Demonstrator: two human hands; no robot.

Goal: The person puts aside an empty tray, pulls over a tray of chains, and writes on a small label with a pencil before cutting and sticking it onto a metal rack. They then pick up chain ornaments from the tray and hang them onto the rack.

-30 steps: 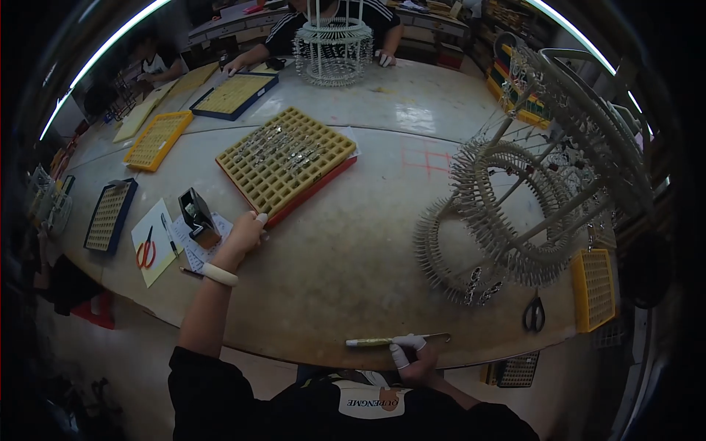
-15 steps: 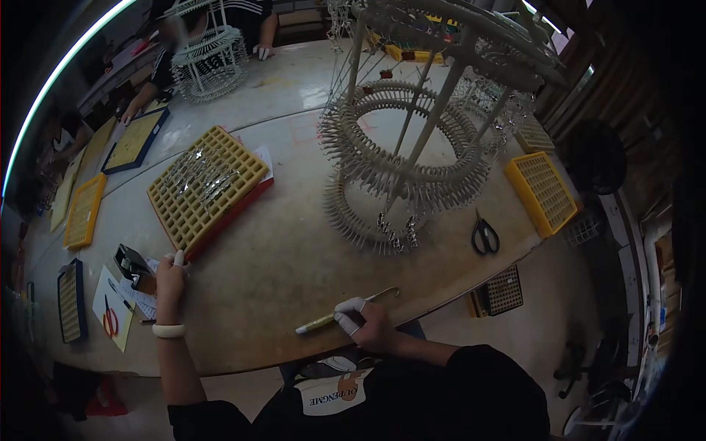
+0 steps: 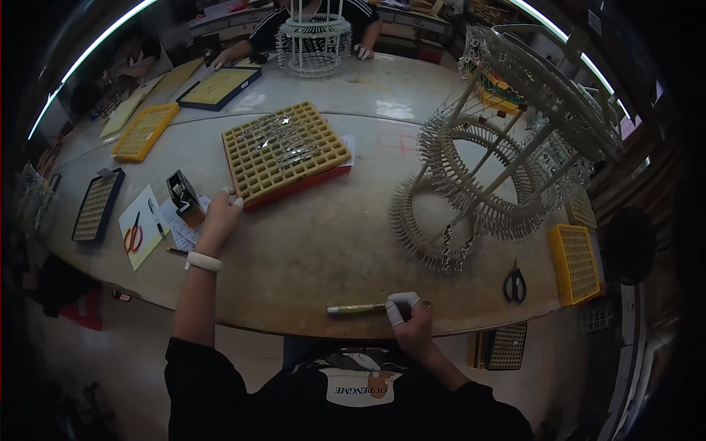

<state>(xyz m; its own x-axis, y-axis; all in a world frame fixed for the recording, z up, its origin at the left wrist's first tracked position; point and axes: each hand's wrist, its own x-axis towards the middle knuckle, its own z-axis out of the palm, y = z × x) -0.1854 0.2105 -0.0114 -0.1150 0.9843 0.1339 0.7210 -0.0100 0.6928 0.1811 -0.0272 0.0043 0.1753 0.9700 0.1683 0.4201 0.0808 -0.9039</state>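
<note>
Tool (image 3: 357,309) partly hidden, white rack (image 3: 315,31) cropped, silvery pieces (image 3: 290,152) seemingly blurred

I see a mustard-yellow gridded tray (image 3: 254,184), a red tray (image 3: 327,176), a yellowish-green tool (image 3: 362,309) with a whitish end, a cream bracelet (image 3: 204,262), and red-orange handles (image 3: 133,237) on scissors (image 3: 137,220).

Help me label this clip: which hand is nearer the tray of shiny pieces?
Left. The left hand is at the near left corner of the tray; the right hand is apart, by the near edge of the table, holding a slim tool.
</note>
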